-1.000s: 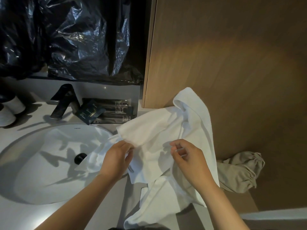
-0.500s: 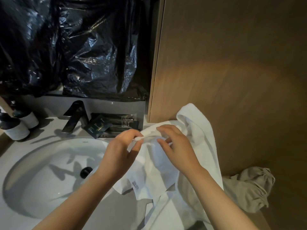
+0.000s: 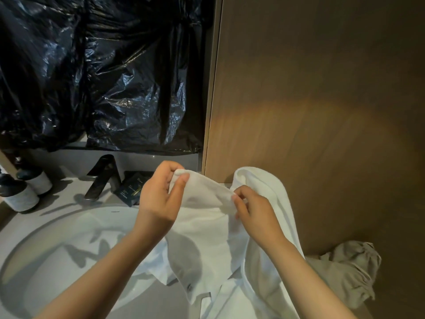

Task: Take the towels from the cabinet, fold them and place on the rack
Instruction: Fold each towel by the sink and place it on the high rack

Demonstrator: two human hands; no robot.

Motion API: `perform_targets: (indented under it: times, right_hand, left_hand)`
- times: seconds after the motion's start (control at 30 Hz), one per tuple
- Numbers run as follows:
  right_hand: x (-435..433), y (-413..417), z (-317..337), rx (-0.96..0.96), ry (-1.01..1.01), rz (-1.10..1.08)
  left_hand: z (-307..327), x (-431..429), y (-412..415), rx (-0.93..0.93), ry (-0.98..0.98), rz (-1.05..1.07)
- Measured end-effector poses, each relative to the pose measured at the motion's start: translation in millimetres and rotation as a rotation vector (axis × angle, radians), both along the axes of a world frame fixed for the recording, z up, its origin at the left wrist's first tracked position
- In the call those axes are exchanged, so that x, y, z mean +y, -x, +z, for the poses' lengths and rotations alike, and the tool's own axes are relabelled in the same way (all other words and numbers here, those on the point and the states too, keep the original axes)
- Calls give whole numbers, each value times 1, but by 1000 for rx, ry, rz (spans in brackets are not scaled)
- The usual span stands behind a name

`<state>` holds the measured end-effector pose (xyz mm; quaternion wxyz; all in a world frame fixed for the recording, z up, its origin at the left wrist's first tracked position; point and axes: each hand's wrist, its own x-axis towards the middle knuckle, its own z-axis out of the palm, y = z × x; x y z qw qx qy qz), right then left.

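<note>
Bathrm counter (image 3: 65, 199), sink (image 3: 53, 263), towel (image 3: 207, 236); wood panel (image 3: 322, 107)

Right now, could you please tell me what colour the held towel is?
The towel is plain white, best seen in the head view.

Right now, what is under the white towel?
The towel, held by the left hand and right hand, hangs over the right side of the sink and the counter. A beige cloth pokes out beside it. Anything else beneath is covered.
</note>
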<state>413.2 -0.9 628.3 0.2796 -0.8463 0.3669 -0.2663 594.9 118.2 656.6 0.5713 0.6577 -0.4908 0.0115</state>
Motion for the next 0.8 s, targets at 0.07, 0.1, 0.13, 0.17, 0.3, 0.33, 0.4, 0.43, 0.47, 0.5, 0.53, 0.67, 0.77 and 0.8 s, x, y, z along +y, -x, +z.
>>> perform_targets:
  times: [0.07, 0.1, 0.13, 0.17, 0.3, 0.33, 0.4, 0.43, 0.47, 0.5, 0.53, 0.67, 0.77, 0.8]
  right_hand:
    - [-4, 1, 12, -77, 38, -25]
    - [-8, 1, 21, -111, 71, -35]
    - [-13, 1, 32, -140, 106, -46]
    - [-18, 1, 46, -167, 138, -55]
    - [-37, -4, 111, -252, 293, -54]
    - [-41, -5, 128, -266, 334, -49]
    - [-49, -6, 159, -293, 401, -39]
    - [-52, -7, 174, -300, 438, -47]
    - [-56, -7, 189, -300, 475, -64]
    - [-59, -7, 202, -299, 502, -85]
    - [-61, -7, 214, -304, 522, -102]
    - [-66, -2, 251, -373, 568, -102]
    - [-70, 5, 261, -446, 523, -47]
    - [-71, 6, 259, -463, 484, -25]
  left_hand:
    - [6, -5, -5, 11, -7, 51]
    - [10, -7, -7, 17, -6, 64]
    - [15, -10, -10, 24, -1, 67]
    - [21, -13, -13, 31, 4, 65]
    - [61, -30, -21, 28, 20, 57]
    - [74, -36, -23, 20, 32, 57]
    - [100, -46, -25, 14, 72, 54]
    - [113, -51, -26, 12, 89, 51]
    - [125, -55, -26, 12, 100, 51]
    - [136, -60, -27, 8, 107, 54]
    - [147, -64, -27, -2, 118, 57]
    - [184, -74, -23, -84, 208, 45]
    - [204, -75, -22, -149, 252, 7]
    - [207, -75, -22, -164, 263, 2]
